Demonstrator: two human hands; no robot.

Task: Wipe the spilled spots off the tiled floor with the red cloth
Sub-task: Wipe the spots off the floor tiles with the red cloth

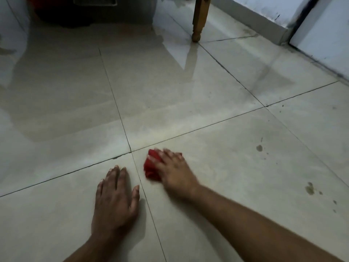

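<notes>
A crumpled red cloth (pixel 151 167) lies on the pale tiled floor (pixel 188 95) just right of a crossing of grout lines. My right hand (pixel 175 173) presses down on it with fingers spread over its top, blurred by motion. My left hand (pixel 115 197) rests flat on the tile to the left, palm down, fingers apart, holding nothing. Dark spilled spots (pixel 259 147) sit on the tile to the right of the cloth, with a larger blotch (pixel 310 189) nearer to me and small specks around them.
A wooden furniture leg (pixel 198 21) stands at the top centre. A dark grey bin or box (pixel 98 14) sits at the top left. A white wall and skirting (pixel 268 17) and a door frame (pixel 300 21) run along the right.
</notes>
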